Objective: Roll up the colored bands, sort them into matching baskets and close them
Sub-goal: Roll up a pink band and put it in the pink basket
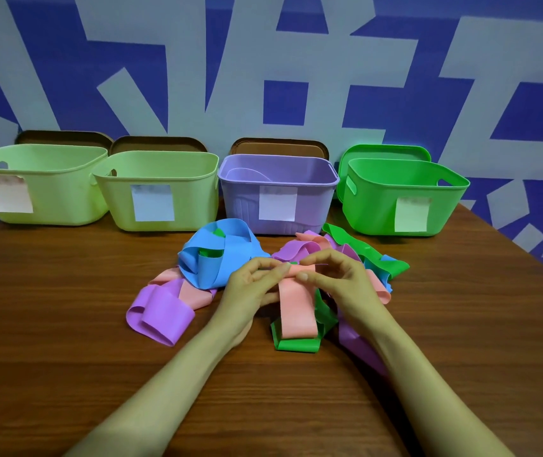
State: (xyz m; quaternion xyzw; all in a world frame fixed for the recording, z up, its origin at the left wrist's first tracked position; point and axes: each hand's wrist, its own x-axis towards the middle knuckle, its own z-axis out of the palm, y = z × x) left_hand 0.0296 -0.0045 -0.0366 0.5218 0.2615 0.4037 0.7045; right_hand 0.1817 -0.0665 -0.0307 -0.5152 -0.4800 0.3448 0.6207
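Left hand (253,285) and right hand (339,278) both pinch the far end of the pink band (296,308), fingers curled on it. On the table (65,324), four open baskets (276,181) line the back, lids (280,148) propped behind. The pile (217,258) lies before them, and the pink band drapes over a green band (296,345). Rolling looks barely begun; next, turn the pinched end over tightly, edges level.

Two forearms (164,384) are picked up here, shown bare right up to the wrists. The left hand (251,286) and the right hand (346,280) are seen uncovered as well. Slender fingers (265,274) are made out, and short, plainly trimmed nails are caught on the thumbs.
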